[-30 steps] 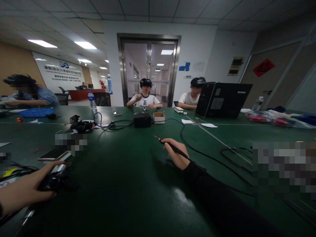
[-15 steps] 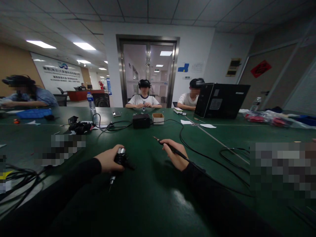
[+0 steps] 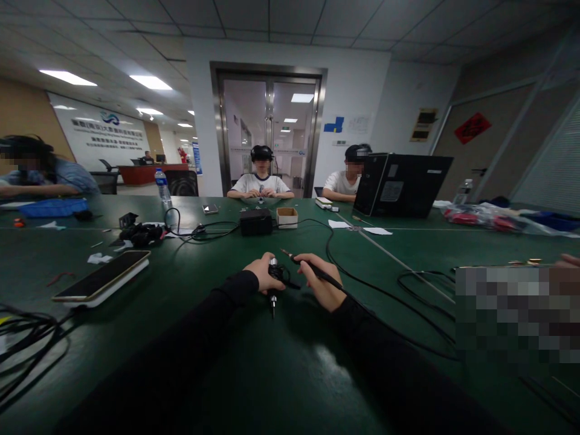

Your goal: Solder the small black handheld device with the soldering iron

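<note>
Over matte green table (image 3: 194, 266): slim probe (image 3: 324, 277), metal-tipped plug (image 3: 275, 277).

We note a soldering iron (image 3: 317, 272): slim, black, pen-shaped, gripped like a pen in the right hand (image 3: 324, 284). It slants low over the green table (image 3: 254, 374), with its thin metal tip aimed at about 10 o'clock. A dark cord runs off its rear end toward 4 o'clock.

We note a connector (image 3: 273, 277): small, black-bodied, with a silver cap on top and a silver pin pointing to 6 o'clock. It is held upright in the left hand (image 3: 259, 275), just at 7 o'clock of the iron's tip. We cannot tell whether they touch.
</note>
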Tool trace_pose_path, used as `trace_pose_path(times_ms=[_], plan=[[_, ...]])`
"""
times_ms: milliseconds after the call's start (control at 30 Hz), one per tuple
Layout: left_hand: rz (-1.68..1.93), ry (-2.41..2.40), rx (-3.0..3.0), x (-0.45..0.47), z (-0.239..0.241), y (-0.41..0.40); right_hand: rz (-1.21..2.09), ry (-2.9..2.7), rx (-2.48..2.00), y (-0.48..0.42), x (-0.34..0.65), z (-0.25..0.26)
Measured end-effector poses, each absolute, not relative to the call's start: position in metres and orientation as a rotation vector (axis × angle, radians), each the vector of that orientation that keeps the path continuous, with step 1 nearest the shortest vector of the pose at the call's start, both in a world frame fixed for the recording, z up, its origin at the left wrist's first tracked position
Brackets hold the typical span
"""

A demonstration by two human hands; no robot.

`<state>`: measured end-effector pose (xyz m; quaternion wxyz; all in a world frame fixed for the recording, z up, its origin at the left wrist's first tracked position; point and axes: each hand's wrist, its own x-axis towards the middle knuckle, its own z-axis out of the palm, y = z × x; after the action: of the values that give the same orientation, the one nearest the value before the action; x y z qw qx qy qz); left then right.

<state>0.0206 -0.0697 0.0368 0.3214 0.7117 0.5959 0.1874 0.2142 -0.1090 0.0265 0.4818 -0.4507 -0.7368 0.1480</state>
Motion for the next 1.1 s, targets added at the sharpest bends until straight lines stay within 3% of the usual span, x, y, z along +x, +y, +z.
trace_pose_path(times_ms=[567,800,1100], plan=[[0.529,1.639,1.882,0.013,0.018,-0.001,0.369,-1.798,-1.061,-0.110,0.211,0.024],[1.044,1.361,1.641,0.009,-0.018,0.003,0.411,-1.792,-1.082,-0.113,0.208,0.028],[1.212,1.161,1.546,0.012,-0.013,-0.015,0.422,-1.805,-1.062,-0.118,0.205,0.030]])
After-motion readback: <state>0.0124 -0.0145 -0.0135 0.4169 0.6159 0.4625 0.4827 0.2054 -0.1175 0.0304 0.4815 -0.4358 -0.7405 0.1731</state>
